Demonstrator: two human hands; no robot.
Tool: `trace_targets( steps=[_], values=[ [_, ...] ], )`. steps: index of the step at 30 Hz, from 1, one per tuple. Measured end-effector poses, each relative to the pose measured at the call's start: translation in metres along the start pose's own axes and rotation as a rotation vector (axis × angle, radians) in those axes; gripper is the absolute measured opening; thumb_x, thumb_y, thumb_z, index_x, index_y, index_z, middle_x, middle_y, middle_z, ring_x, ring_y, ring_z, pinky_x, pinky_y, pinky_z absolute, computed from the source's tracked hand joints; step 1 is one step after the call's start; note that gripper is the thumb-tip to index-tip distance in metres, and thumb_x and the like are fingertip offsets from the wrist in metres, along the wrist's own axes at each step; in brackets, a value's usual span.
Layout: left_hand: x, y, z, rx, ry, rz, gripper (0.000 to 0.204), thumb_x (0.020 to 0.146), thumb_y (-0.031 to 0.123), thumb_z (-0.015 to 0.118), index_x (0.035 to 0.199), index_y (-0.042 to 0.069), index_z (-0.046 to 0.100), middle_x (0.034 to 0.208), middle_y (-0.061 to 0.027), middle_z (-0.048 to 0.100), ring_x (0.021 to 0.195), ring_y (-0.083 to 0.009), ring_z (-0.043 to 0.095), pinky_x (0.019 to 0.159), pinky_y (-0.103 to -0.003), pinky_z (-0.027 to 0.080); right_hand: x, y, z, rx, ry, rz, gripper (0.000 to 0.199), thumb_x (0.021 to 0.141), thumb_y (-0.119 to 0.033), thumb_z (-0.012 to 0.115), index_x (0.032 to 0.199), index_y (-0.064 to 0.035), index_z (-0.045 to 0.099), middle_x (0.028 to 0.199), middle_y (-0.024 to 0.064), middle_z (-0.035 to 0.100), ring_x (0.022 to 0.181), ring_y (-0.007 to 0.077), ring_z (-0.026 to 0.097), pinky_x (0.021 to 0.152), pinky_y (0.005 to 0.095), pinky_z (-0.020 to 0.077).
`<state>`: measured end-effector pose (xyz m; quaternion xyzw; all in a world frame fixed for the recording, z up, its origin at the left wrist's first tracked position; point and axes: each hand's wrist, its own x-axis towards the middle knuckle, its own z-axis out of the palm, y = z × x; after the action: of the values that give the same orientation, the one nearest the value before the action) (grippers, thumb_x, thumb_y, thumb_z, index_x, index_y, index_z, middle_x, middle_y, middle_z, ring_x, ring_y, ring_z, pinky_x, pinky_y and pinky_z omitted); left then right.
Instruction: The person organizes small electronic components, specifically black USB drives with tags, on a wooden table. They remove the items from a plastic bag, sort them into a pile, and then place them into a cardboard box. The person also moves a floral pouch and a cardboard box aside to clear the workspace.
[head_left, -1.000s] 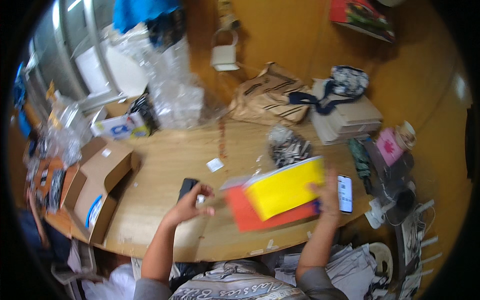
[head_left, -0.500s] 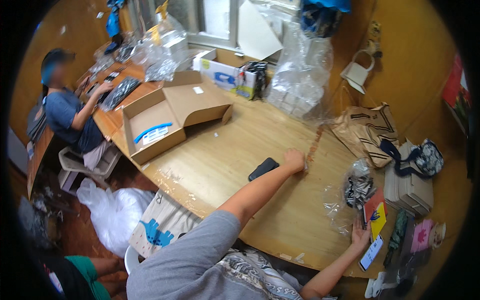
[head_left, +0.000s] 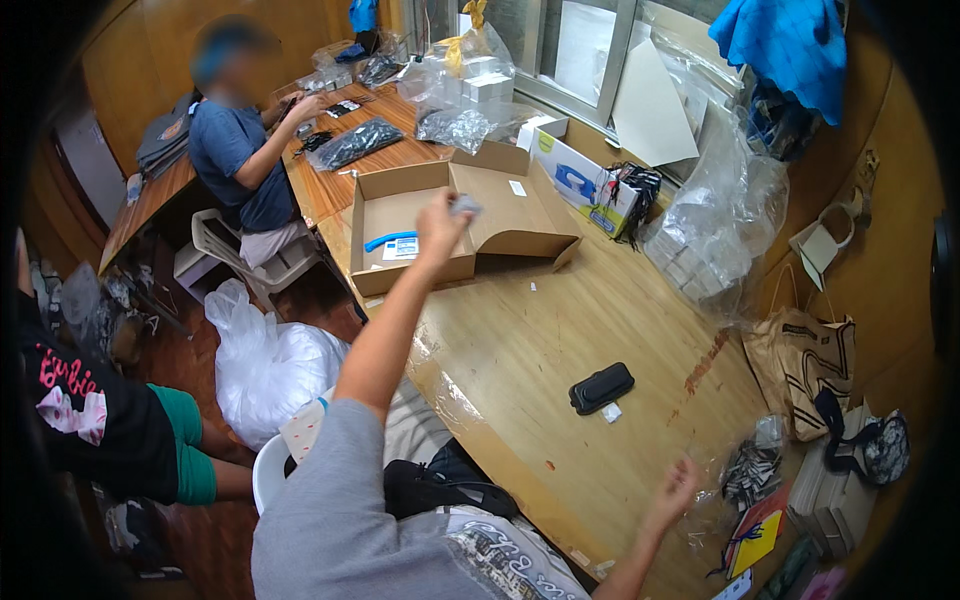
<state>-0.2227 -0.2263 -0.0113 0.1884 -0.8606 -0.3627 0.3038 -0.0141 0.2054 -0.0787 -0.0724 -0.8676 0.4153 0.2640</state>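
My left hand [head_left: 440, 232] is raised over the open cardboard box [head_left: 425, 272], its fingers closed around a small greyish packet [head_left: 465, 205]. Inside the box lie a blue curved strip [head_left: 388, 240] and a white printed card [head_left: 401, 248]. My right hand [head_left: 678, 490] hovers over the table's near right part, its fingers smeared by motion. Closest to it is a clear plastic bag of black-and-silver pieces [head_left: 752, 472]. A black case [head_left: 601, 388] rests mid-table, with a small white packet [head_left: 611, 412] beside it.
A person [head_left: 238, 150] sits working at the far left table; another person [head_left: 120, 420] is at the left. Clear bags of small boxes [head_left: 700, 250] line the window side. A paper bag [head_left: 803, 365], stacked cartons [head_left: 832, 490] and red and yellow cards [head_left: 757, 535] occupy the right.
My left hand has moved from the table's middle to above the cardboard box, carrying the packet. My right hand has come away from the cards. The view has shifted.
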Motion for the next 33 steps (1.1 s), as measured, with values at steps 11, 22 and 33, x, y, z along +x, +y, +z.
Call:
trace_targets(
  steps=[11,22,33],
  values=[
    [-0.066,-0.08,-0.044,0.615,-0.318,0.175,0.026,0.068,0.03,0.058,0.081,0.008,0.059,0.076,-0.0146,0.059,0.071,-0.0284,0.057,0.062,-0.04,0.044,0.036,0.001,0.099,-0.281,-0.296,-0.214,0.014,0.066,-0.009,0.061,0.076,0.0004,0.057,0.071,0.0089,0.049,0.069,0.0243,0.049,0.063,0.0353,0.04],
    [-0.221,0.043,-0.005,0.191,-0.699,0.315,0.047,0.076,0.028,0.05,0.105,-0.005,0.036,0.066,-0.0219,0.054,0.062,-0.0358,0.055,0.055,-0.042,0.044,0.069,-0.131,0.129,0.437,-0.311,-0.328,0.004,0.069,0.0,0.057,0.073,-0.0001,0.056,0.067,0.0049,0.053,0.059,0.0131,0.053,0.053,0.0223,0.0423],
    [-0.142,-0.022,-0.116,0.159,-0.168,0.093,0.029,0.072,0.021,0.056,0.096,0.004,0.053,0.082,-0.0152,0.057,0.079,-0.0287,0.053,0.071,-0.035,0.041,0.161,-0.048,0.191,1.036,-0.681,0.928,0.067,0.068,-0.047,0.058,0.121,-0.0178,0.029,0.115,0.0136,0.034,0.1,0.032,0.036,0.083,0.0497,0.03]
  ],
)
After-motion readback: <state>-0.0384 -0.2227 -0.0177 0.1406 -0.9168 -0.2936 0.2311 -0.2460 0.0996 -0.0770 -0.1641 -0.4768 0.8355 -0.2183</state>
